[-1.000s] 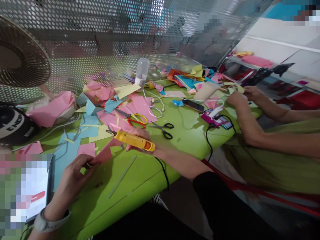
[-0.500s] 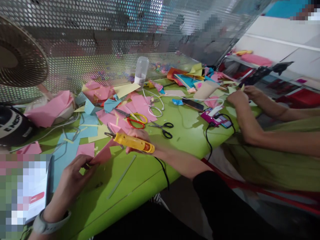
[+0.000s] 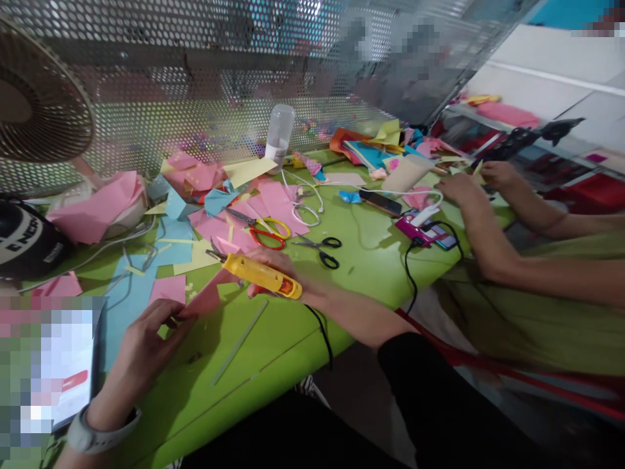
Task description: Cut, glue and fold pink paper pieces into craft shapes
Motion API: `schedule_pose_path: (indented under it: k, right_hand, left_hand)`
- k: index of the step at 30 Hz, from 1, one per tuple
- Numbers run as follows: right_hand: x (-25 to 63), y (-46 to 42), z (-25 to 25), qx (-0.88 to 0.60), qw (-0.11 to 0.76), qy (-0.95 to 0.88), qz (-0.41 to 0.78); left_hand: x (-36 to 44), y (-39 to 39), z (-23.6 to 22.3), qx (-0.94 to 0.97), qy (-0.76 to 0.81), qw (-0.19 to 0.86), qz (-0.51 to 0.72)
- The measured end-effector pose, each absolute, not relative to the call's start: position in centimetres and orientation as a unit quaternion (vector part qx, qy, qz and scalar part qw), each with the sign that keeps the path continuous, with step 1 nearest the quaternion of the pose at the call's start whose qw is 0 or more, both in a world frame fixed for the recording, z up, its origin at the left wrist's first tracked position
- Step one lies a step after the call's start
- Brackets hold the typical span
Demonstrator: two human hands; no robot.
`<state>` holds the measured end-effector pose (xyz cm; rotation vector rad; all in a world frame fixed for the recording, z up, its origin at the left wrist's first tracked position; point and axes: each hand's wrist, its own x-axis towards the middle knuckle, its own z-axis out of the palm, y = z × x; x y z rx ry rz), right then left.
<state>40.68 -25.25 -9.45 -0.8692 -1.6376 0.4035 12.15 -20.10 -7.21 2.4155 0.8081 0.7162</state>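
Note:
My right hand (image 3: pixel 273 260) is wrapped round a yellow glue gun (image 3: pixel 261 275), its nozzle pointing left. A black cord trails from it over the table's front edge. Between the fingertips of my left hand (image 3: pixel 153 332) is a folded piece of pink paper (image 3: pixel 202 296), standing up just below the nozzle. Whether the nozzle touches the paper I cannot tell. A translucent glue stick (image 3: pixel 239 343) lies on the green table (image 3: pixel 293 345) in front of my hands. Beyond the gun lie scissors with red and yellow handles (image 3: pixel 268 233) and black-handled scissors (image 3: pixel 323 247).
Pink, blue and yellow paper pieces cover the table's left and back. A fan (image 3: pixel 41 98), a clear bottle (image 3: pixel 280 135), a phone (image 3: pixel 381 202) and a purple power strip (image 3: pixel 424 231) stand or lie around. At right, a co-worker's hands (image 3: pixel 461 189) hold a small yellowish piece.
The whole view has shifted slightly. My hands keep the glue gun and pink paper in nearly the same place. The co-worker's hands have moved a little apart.

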Motion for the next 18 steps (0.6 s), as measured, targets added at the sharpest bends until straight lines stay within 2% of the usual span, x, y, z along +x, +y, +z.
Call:
schedule_pose_path:
  k: [5, 12, 18]
  right_hand:
    - [40.54, -25.09, -9.43, -0.336, 0.603, -0.7, 0.182]
    - [40.62, -25.4, -8.86, -0.357, 0.594, -0.696, 0.188]
    - [40.86, -25.92, -8.44, -0.47, 0.531, -0.686, 0.166]
  left_hand:
    - [12.11, -20.06, -7.27, 0.885, 0.29, 0.244, 0.27]
    - [11.96, -20.0, -7.33, 0.888, 0.283, 0.247, 0.267]
    - [12.21, -20.09, -6.84, 0.885, 0.284, 0.243, 0.276]
